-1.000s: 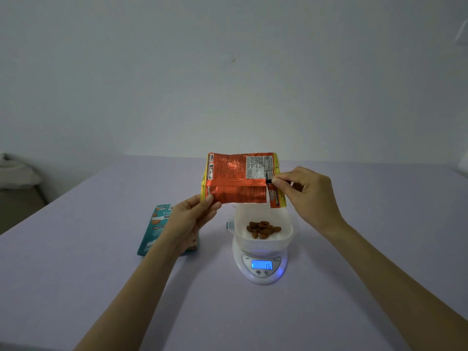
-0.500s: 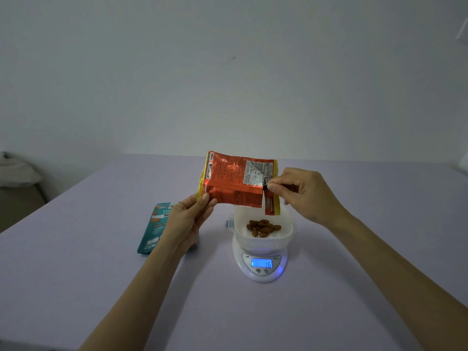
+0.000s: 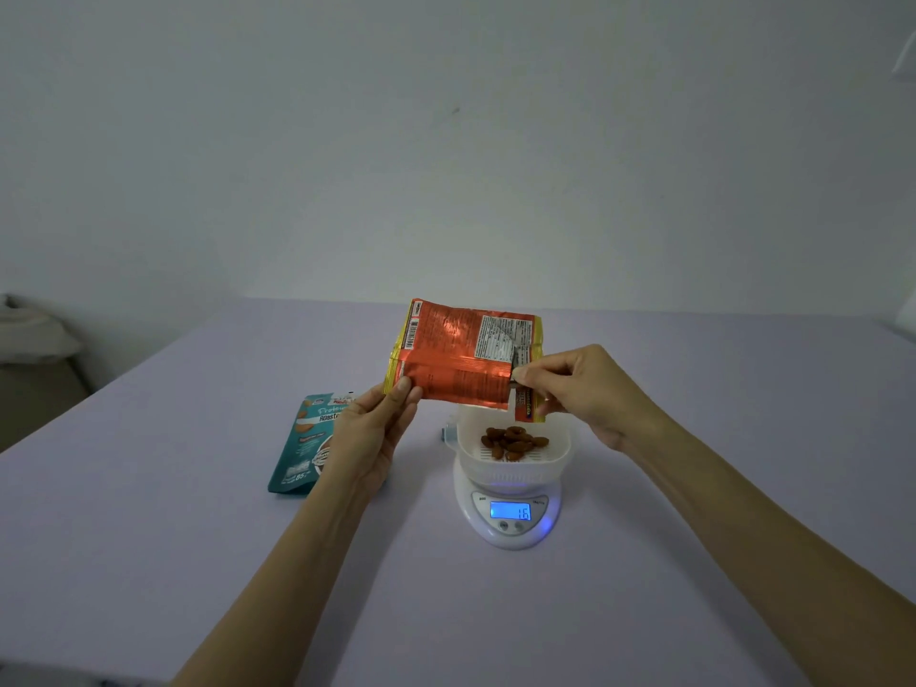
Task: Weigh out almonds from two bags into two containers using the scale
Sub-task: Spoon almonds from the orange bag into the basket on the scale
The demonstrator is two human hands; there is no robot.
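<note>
An orange foil almond bag [image 3: 458, 357] hangs in the air above the white container [image 3: 513, 468]. My left hand [image 3: 374, 431] pinches its lower left corner. My right hand [image 3: 585, 389] pinches its torn right end, where a strip dangles down. Several brown almonds [image 3: 513, 441] lie in the container, which sits on a white digital scale [image 3: 508, 518]. The scale's lit blue display reads 16. A teal almond bag [image 3: 310, 441] lies flat on the table to the left, partly hidden by my left hand.
The lilac table [image 3: 694, 562] stretches wide around the scale. A small pale object [image 3: 448, 433] peeks out behind the container's left side. A plain wall rises behind the table, and a pillow [image 3: 29, 334] lies at the far left.
The orange bag has tilted, its left end lifting and its torn right end dipping toward the container. The scale reading and the almonds stay the same.
</note>
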